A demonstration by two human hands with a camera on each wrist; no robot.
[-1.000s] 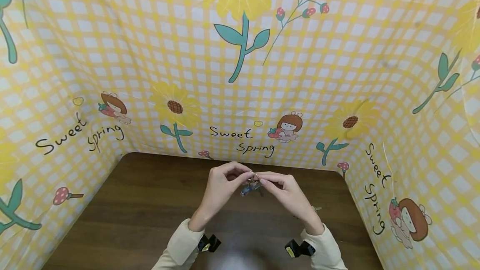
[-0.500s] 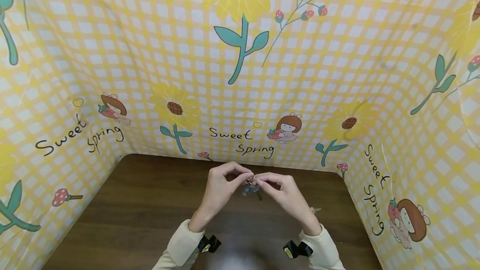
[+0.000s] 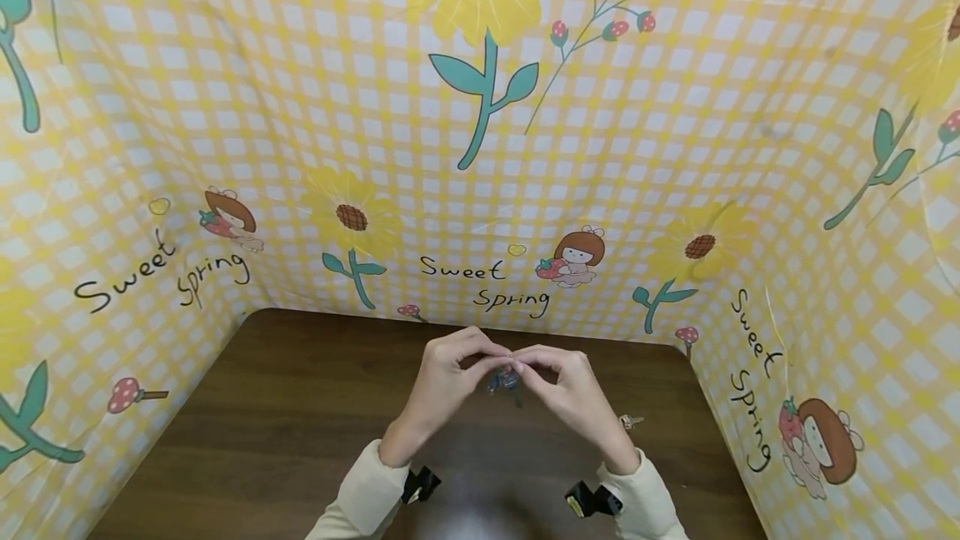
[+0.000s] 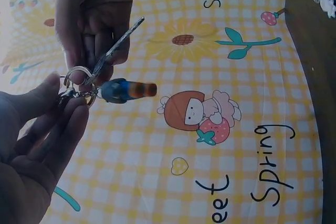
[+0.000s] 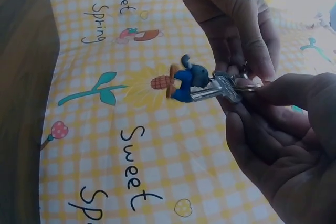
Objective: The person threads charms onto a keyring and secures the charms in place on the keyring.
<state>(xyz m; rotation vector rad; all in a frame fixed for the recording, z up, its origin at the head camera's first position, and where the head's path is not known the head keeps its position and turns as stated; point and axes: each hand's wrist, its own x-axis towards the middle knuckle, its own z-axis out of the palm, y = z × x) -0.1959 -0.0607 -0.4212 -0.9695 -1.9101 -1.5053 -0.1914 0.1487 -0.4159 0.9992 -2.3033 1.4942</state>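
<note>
Both hands meet above the dark table, around a metal key ring (image 4: pixel 80 71). My left hand (image 3: pixel 450 365) pinches the ring between thumb and fingers. From the other side my right hand (image 3: pixel 566 377) pinches the same ring, its thumb and fingertips right at the metal loop in the right wrist view. A silver key (image 5: pixel 210 90) hangs from the ring, next to a small blue figurine charm (image 4: pixel 128 91) with orange-brown parts on a short chain. In the head view the fingertips hide most of the ring, and the charm (image 3: pixel 505 379) shows below them.
On the brown wooden table (image 3: pixel 300 407), a small key-like metal thing (image 3: pixel 632 421) lies beside the right wrist. A white trinket with a small chain (image 4: pixel 326 3) appears at the left wrist view's edge. Yellow checked cloth (image 3: pixel 480 215) walls the table at the back and sides.
The fingertips of both hands have come closer together over the ring, which is now mostly covered in the head view. The right forearm has shifted slightly, showing more of the metal thing beside it.
</note>
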